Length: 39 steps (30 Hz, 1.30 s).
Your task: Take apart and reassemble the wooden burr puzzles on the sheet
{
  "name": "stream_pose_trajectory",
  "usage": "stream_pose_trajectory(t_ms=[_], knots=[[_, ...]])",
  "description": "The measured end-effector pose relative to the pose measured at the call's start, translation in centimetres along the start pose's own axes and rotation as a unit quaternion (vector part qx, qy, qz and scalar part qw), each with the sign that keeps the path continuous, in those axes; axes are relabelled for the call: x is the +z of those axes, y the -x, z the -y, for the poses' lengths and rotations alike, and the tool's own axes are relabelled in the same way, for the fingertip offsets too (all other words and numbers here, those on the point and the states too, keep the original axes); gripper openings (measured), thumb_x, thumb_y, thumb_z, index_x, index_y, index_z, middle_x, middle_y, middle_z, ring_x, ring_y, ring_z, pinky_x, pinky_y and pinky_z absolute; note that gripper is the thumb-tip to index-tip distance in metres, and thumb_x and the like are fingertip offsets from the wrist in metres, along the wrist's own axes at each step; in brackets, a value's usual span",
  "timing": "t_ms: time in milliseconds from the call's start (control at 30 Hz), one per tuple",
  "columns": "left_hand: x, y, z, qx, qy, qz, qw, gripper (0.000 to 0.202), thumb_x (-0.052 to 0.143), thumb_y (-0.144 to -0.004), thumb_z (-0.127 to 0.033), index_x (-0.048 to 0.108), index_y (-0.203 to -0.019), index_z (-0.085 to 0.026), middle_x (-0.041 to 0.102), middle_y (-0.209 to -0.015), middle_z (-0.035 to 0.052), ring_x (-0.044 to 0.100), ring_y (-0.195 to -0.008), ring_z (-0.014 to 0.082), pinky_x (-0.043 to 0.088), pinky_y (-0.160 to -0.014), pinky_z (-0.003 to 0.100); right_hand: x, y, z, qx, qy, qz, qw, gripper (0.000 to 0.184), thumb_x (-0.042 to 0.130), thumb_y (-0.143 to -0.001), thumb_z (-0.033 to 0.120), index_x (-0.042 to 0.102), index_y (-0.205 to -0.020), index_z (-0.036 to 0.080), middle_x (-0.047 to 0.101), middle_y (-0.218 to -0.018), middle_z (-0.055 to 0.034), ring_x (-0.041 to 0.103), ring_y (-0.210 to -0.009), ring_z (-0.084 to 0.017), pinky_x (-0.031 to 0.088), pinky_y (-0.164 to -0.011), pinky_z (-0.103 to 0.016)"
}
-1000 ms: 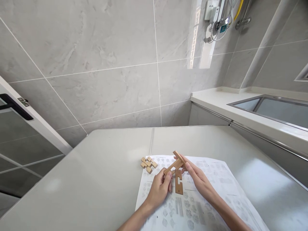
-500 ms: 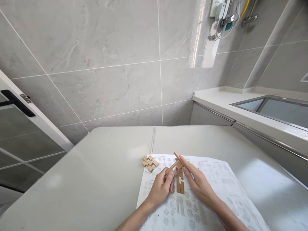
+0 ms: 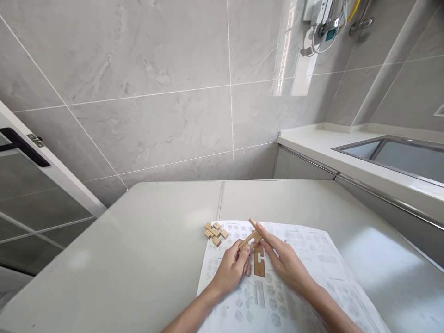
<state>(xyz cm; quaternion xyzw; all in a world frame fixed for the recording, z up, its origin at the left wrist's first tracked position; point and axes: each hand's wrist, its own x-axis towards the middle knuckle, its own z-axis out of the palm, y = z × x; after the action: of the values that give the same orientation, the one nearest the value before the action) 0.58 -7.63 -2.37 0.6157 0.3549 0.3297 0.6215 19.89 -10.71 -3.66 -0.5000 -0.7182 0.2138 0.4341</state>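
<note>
My left hand is closed around the end of a flat wooden puzzle piece with a cut-out. Against it at an angle stands a second flat wooden puzzle piece, which the fingers of my right hand grip from the right side. The two pieces meet just above the paper; whether they interlock I cannot tell. Between my hands a notched wooden piece lies flat on the printed sheet. Left of them, at the sheet's corner, rests a cluster of small wooden blocks, joined or touching.
The sheet lies on a pale table with a seam. A tiled wall stands behind it. On the right is a counter with a sink; at far left, a door with a black handle. Cables and plugs hang upper right.
The second piece in my right hand has tilted slightly to the left against the one in my left hand. The view has shifted a little; the pieces on the table have not moved.
</note>
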Motion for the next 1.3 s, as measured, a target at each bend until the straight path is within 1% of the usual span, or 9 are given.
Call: stream_pose_trajectory(t_ms=[167,433,633,700,767,867,933,1133,1300], knots=[[0.0,-0.3,0.4,0.017,0.003,0.004,1.000,0.043,0.049,-0.106,-0.060,0.047,-0.086,-0.022,0.045,-0.057,-0.0074,0.045,-0.052,0.0123,0.042,-0.058,0.027,1.1,0.2,0.7,-0.030,-0.008,0.045,0.998,0.057,0.035,-0.111,0.023,0.034,-0.166,0.038,0.079,-0.108,-0.0061,0.075,-0.092,-0.025,0.064,-0.083,-0.038],[0.0,-0.1,0.1,0.020,-0.026,0.008,0.999,0.044,0.055,-0.105,-0.056,0.049,-0.079,-0.021,0.051,-0.058,-0.0045,0.044,-0.052,0.0111,0.037,-0.055,0.025,1.5,0.7,-0.4,-0.032,0.022,0.037,0.999,0.064,0.033,-0.107,0.015,0.031,-0.167,0.040,0.076,-0.127,-0.0080,0.073,-0.101,-0.025,0.063,-0.088,-0.040],[0.2,0.1,-0.4,0.012,-0.033,0.006,0.999,0.049,0.049,-0.105,-0.062,0.052,-0.079,-0.021,0.048,-0.052,-0.0053,0.044,-0.049,0.0119,0.039,-0.055,0.026,1.5,0.6,0.0,-0.030,0.042,-0.001,0.999,0.069,0.041,-0.104,0.013,0.033,-0.166,0.041,0.078,-0.127,-0.0063,0.077,-0.098,-0.025,0.065,-0.086,-0.039],[0.3,0.2,-0.5,0.010,-0.039,0.005,0.999,0.050,0.049,-0.104,-0.063,0.054,-0.080,-0.020,0.049,-0.051,-0.0049,0.044,-0.048,0.0121,0.039,-0.055,0.026,1.6,0.6,0.0,-0.015,0.042,-0.018,0.999,0.069,0.041,-0.103,0.013,0.033,-0.166,0.042,0.076,-0.133,-0.0052,0.077,-0.105,-0.025,0.066,-0.089,-0.040],[0.4,0.3,-0.6,0.007,-0.044,0.008,0.999,0.051,0.050,-0.104,-0.064,0.056,-0.079,-0.019,0.050,-0.051,-0.0040,0.046,-0.048,0.0123,0.039,-0.055,0.026,1.7,0.6,-0.1,0.001,0.031,-0.025,0.999,0.069,0.039,-0.104,0.013,0.031,-0.166,0.043,0.070,-0.145,-0.0040,0.073,-0.121,-0.025,0.064,-0.098,-0.042],[0.5,0.5,-0.7,0.005,-0.039,0.008,0.999,0.052,0.050,-0.103,-0.065,0.056,-0.078,-0.019,0.051,-0.051,-0.0036,0.047,-0.047,0.0124,0.039,-0.055,0.026,1.6,0.6,-0.4,0.006,0.002,-0.005,1.000,0.065,0.035,-0.108,0.016,0.030,-0.166,0.044,0.057,-0.159,-0.0007,0.056,-0.145,-0.025,0.055,-0.112,-0.047],[0.5,0.6,-0.7,0.005,-0.035,0.005,0.999,0.052,0.050,-0.103,-0.064,0.055,-0.077,-0.020,0.050,-0.050,-0.0037,0.046,-0.046,0.0123,0.039,-0.055,0.026,1.5,0.6,-0.6,0.011,-0.011,0.013,1.000,0.059,0.034,-0.110,0.020,0.033,-0.165,0.044,0.054,-0.162,0.0008,0.049,-0.151,-0.024,0.051,-0.117,-0.049],[0.5,0.6,-0.6,-0.005,-0.029,0.012,0.999,0.054,0.052,-0.102,-0.066,0.056,-0.075,-0.019,0.051,-0.050,-0.0031,0.047,-0.047,0.0123,0.041,-0.056,0.027,1.2,0.6,-0.9,0.042,-0.012,-0.014,0.999,0.044,0.043,-0.111,0.030,0.055,-0.153,0.039,0.065,-0.152,-0.0035,0.059,-0.143,-0.029,0.058,-0.109,-0.046],[0.5,0.5,-0.5,0.001,-0.023,0.020,1.000,0.052,0.054,-0.101,-0.065,0.055,-0.076,-0.020,0.052,-0.052,-0.0031,0.048,-0.050,0.0131,0.042,-0.058,0.027,1.1,0.6,-0.5,0.023,0.006,-0.011,1.000,0.040,0.043,-0.112,0.030,0.062,-0.146,0.038,0.077,-0.132,-0.0047,0.074,-0.121,-0.028,0.064,-0.094,-0.040]])
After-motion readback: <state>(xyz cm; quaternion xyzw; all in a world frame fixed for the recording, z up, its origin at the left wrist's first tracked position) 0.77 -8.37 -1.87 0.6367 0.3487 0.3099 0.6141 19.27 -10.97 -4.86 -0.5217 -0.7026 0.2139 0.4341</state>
